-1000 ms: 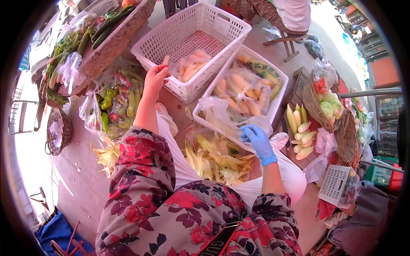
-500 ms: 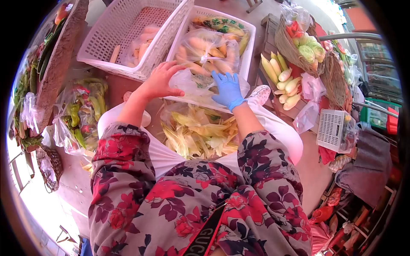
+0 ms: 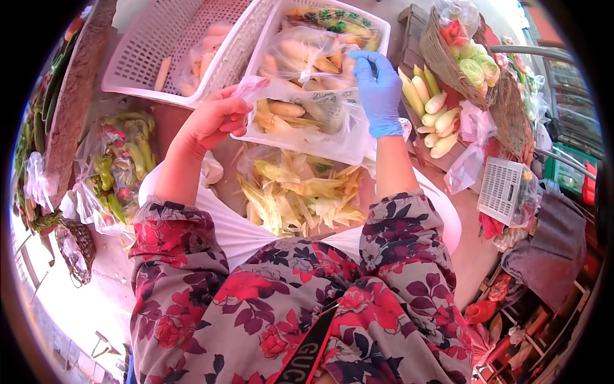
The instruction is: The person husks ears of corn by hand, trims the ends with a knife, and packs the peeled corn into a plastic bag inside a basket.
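A clear plastic bag (image 3: 336, 121) with corn in it hangs spread between my two hands, over the near end of a white crate (image 3: 382, 31). My bare left hand (image 3: 220, 116) pinches its left edge, fingers curled. My right hand (image 3: 378, 89), in a blue glove, has its thumb and fingertips together at the bag's right upper edge. Just beyond, a tied bag of corn (image 3: 307, 57) lies in the crate. Below the crate, between my legs, is a heap of yellow-green corn husks (image 3: 297, 192).
A perforated crate (image 3: 173, 45) stands at the upper left. Bagged peppers (image 3: 118, 169) lie at the left. On the right are peeled corn cobs (image 3: 435, 112), a wicker basket (image 3: 441, 54) of vegetables and a small white basket (image 3: 502, 192).
My hands have moved apart and lifted the near bag's edges, spreading it. The left hand's fingers have closed; the right hand has moved up and to the right.
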`<state>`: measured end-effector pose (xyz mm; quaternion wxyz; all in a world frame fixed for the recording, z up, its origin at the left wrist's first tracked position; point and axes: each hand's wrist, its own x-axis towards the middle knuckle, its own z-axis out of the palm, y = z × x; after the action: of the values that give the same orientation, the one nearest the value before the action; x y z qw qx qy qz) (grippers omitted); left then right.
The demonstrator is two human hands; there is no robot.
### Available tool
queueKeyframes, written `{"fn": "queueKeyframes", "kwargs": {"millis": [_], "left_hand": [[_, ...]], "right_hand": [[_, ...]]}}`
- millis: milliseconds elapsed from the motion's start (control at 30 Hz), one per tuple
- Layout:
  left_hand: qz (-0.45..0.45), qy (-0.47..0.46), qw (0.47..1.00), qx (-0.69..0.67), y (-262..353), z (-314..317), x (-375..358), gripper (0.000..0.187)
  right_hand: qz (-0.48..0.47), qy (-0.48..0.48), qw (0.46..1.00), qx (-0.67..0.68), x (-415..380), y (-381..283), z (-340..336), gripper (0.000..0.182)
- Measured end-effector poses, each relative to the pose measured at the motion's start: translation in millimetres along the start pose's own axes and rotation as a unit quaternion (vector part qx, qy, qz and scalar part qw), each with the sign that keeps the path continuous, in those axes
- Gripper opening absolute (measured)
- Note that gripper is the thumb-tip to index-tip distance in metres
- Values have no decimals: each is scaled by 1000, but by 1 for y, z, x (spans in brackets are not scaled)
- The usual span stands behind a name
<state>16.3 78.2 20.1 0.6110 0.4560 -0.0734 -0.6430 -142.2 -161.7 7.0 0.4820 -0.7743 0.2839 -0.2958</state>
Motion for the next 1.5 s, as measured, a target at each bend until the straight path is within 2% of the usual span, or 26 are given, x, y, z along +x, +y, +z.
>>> {"fn": "queueKeyframes", "kwargs": {"millis": [33, 67, 100, 167, 233, 333, 400, 633, 700, 800, 900, 967, 1033, 1067, 1100, 1133, 1167, 1200, 1233, 1267, 1300, 1333, 1367, 1433, 1467, 1500], "left_hand": [[1, 28, 1000, -7, -2, 0, -2, 47], [5, 29, 999, -29, -2, 1, -5, 51], [10, 32, 998, -51, -1, 4, -8, 54], [18, 33, 996, -78, 1, 4, -9, 57], [25, 32, 995, -88, 2, 3, -6, 58], [15, 43, 998, -49, 5, 7, -5, 63], [13, 34, 998, -57, 7, 5, -3, 68], [4, 35, 996, -88, 15, -10, -3, 64], [7, 51, 996, -68, 17, -10, -4, 62], [36, 99, 993, -55, 13, -15, -3, 47], [77, 143, 986, -34, 11, -14, -4, 21], [115, 156, 981, -5, 4, -22, -3, 16], [135, 164, 976, 51, 2, -27, -6, 10], [150, 100, 982, 58, -2, -43, -5, 11], [163, 130, 974, 92, -3, -37, -11, 12], [178, 163, 962, 126, -4, -32, -18, 14], [157, 168, 951, 206, -7, -49, -18, 34], [166, 236, 920, 266, -16, -53, -22, 42], [170, 304, 880, 323, -22, -59, -24, 50], [176, 371, 829, 379, -21, -50, -34, 58], [226, 393, 806, 382, -27, -36, -49, 70], [268, 431, 769, 389, -43, -41, -51, 66], [303, 422, 790, 325, -61, -31, -57, 61], [327, 335, 872, 144, -102, 27, -75, 46], [263, 269, 919, 119, -119, 42, -78, 41], [222, 209, 949, 78, -139, 54, -79, 48]], "right_hand": [[28, -60, 995, 69, -8, -10, 5, 13], [87, -196, 966, 144, -14, -2, 13, 15], [142, -327, 909, 216, -23, 13, 24, 17], [211, -452, 860, 109, -40, 48, 52, 23], [84, -423, 890, -145, -51, 111, 83, 31], [134, -420, 836, -326, -52, 173, 125, 36], [132, -424, 834, -328, -57, 213, 151, 38], [170, -484, 776, -367, -76, 228, 190, 51], [147, -440, 803, -374, -75, 226, 182, 43], [115, -427, 812, -380, -54, 188, 145, 39], [49, -478, 786, -390, -28, 161, 104, 45], [19, -520, 761, -388, -16, 126, 74, 48], [74, -524, 766, -365, -18, 82, 42, 51], [100, -524, 769, -353, -21, 55, 25, 53], [167, -539, 755, -335, -26, 26, 11, 56], [186, -530, 761, -323, -35, -2, -3, 56], [203, -522, 768, -310, -49, -29, -16, 55], [220, -515, 774, -295, -60, -46, -25, 55], [194, -497, 818, -216, -73, -32, -35, 56], [239, -470, 835, -156, -88, -37, -41, 55], [281, -441, 847, -94, -108, -45, -49, 54], [322, -412, 852, -29, -125, -51, -54, 53], [322, -387, 863, 37, -146, -54, -57, 53], [310, -335, 874, 169, -180, -52, -51, 52], [313, -312, 870, 217, -190, -44, -43, 53], [282, -298, 887, 215, -201, -44, -38, 54]]}}
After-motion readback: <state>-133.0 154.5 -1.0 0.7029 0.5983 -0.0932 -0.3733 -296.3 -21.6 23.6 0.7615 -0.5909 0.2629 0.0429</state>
